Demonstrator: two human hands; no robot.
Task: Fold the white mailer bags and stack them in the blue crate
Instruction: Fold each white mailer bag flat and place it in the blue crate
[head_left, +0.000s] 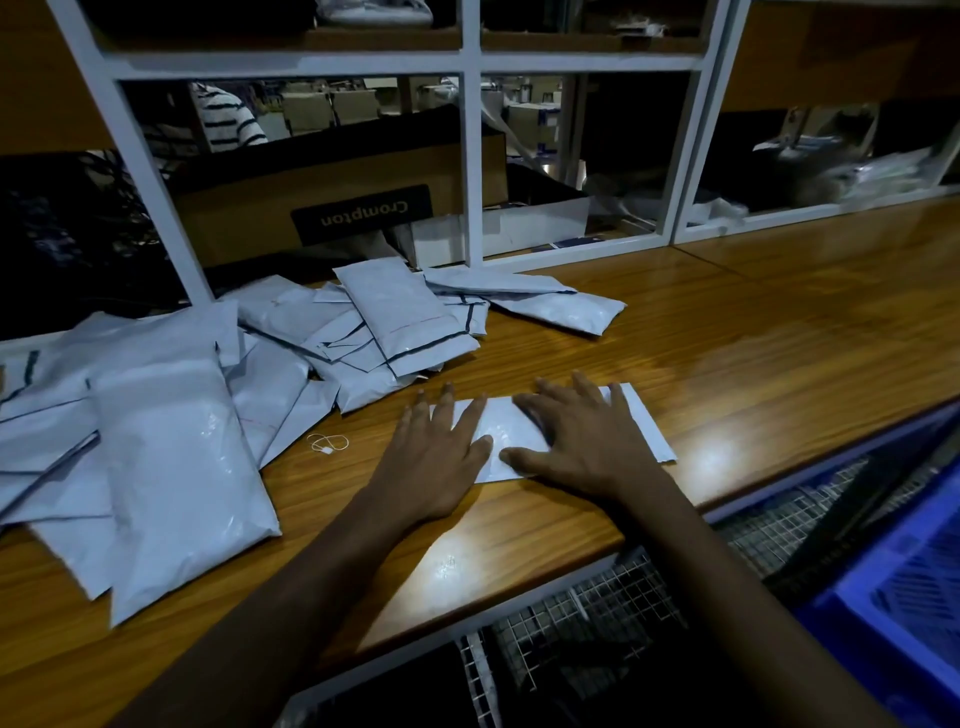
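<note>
**Both hands flat on one mailer bag at the table edge**

Nearest, at the lower right, the ribbed blue plastic crate (893, 587) sits below the table edge, beside a grey wire-mesh rack (597, 613); what lies inside the crate cannot be made out. Above them runs the glossy brown wooden table (753, 338).

Close to its front edge lies a flat, oblong white plastic mailer bag (647, 426). The left hand (434, 457) presses on the bag's left end with fingers straight and spread. The right hand (582, 441) lies palm-down over its middle, fingers likewise splayed and gripping nothing; the two thumbs nearly meet.

Just left of the left hand a small white loop of string (327, 442) rests on the wood. Beyond it, a loose heap of white mailer bags (171, 457) spreads across the left and centre of the table, overlapping at all angles.

Behind the heap stands a white-painted shelf frame (471, 156), and through it shows a brown cardboard box printed "Crompton" (337, 202), upside down.
</note>
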